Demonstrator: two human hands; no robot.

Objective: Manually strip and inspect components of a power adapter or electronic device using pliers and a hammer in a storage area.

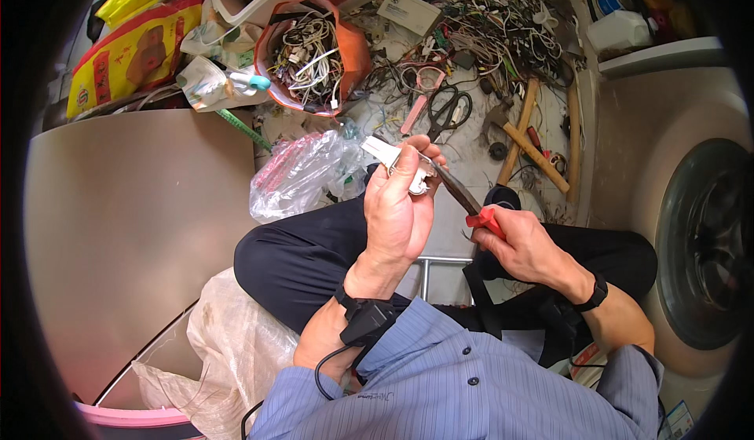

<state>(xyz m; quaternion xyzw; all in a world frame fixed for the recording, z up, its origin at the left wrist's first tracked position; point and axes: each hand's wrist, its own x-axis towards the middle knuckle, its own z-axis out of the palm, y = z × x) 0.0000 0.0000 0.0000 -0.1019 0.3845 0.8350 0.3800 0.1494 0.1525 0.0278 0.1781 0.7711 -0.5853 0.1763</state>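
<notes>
Above my lap, my left hand (401,214) is closed around a white plastic piece (382,151) with a flat, narrow end pointing up and to the left. Its lower end (419,182) looks broken open, with a jagged edge, beside my thumb. My right hand (518,244) grips a red-handled tool with a long, dark metal end, which looks like long-nose pliers (459,189). The tool slants up and left, its tip at the white piece by my left fingertips. Those fingers partly hide the tip, so I cannot tell whether it is clamped on anything.
An orange container (351,63) full of cables stands beyond my hands, next to a heap of wires (503,28). Black scissors (449,113) and wooden-handled hammers (536,157) lie on the floor. A clear plastic bag (302,177) is at left, a round-doored appliance (640,165) at right.
</notes>
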